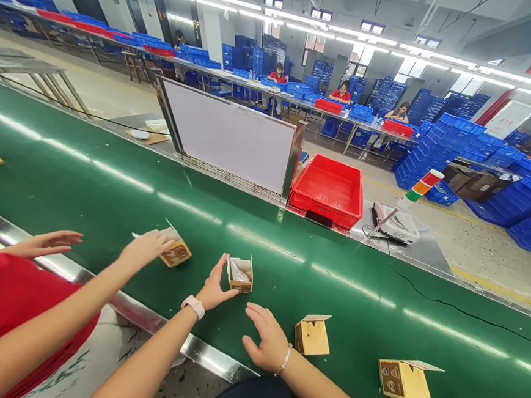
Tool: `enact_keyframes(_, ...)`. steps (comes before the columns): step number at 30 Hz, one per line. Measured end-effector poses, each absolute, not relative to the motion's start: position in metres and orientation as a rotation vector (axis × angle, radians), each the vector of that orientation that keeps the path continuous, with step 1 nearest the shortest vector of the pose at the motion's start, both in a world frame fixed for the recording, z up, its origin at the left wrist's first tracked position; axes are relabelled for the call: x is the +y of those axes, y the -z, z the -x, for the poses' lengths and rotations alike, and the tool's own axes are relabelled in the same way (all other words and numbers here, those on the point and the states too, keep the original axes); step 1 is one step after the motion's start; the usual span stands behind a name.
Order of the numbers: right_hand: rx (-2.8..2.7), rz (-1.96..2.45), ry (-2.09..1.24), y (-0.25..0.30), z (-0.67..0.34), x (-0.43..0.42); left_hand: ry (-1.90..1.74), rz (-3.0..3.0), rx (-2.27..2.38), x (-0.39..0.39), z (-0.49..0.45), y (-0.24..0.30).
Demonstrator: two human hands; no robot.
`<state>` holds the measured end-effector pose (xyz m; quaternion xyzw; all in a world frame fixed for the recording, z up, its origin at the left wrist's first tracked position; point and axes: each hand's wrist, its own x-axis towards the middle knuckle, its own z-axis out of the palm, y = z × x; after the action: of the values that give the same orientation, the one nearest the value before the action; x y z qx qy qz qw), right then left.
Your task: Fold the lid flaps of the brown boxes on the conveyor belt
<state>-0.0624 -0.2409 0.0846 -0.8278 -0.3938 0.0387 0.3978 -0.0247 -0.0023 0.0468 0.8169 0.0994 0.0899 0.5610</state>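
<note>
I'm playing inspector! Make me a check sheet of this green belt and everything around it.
surface: green conveyor belt, shiny, with a metal edge.
job's things: open cardboard box with crinkly paper inside; closed-up cardboard box; printed cardboard box.
clutter: red crate and white machine beyond the belt.
grips: left hand open, beside the open box; right hand open, nearest the closed-up box. Neither holds anything.
cables: black cable running from the white machine across the belt.
surroundings: a co-worker's hand at another box; stacks of blue crates; a seated worker at a long table.
</note>
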Motion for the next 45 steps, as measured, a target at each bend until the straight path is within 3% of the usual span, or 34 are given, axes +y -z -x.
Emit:
enact_keyframes(5, -0.775, 2.454, -0.254, -0.066, 0.037, -0.207, -0.24, -1.988, 0.198, -0.025, 0.025, -0.036)
enact_keyframes(18, -0.835, 2.441, -0.24, -0.068, 0.003, -0.232, -0.224, -2.384, -0.375, -0.038, 0.038, -0.015)
enact_keyframes(21, -0.773, 2.271, -0.034, -0.048, 0.004, -0.239, -0.152, -2.33, -0.291, -0.052, 0.033, -0.022)
enact_keyframes(24, -0.313, 2.031, 0.205, -0.022, 0.012, -0.242, -0.117, -2.143, -0.084, -0.073, 0.034, -0.026)
enact_keyframes(28, 0.231, 1.863, 0.187, 0.002, 0.017, -0.242, -0.156, -1.749, 0.283, -0.096, 0.033, -0.031)
enact_keyframes(35, 0.204, 1.83, 0.086, 0.013, 0.011, -0.247, 0.307, -1.242, 0.463, -0.111, 0.021, -0.049)
enact_keyframes(45, 0.304, 1.97, 0.32, -0.009, 0.021, -0.272, 0.172, -1.297, 0.535, -0.117, 0.036, -0.049)
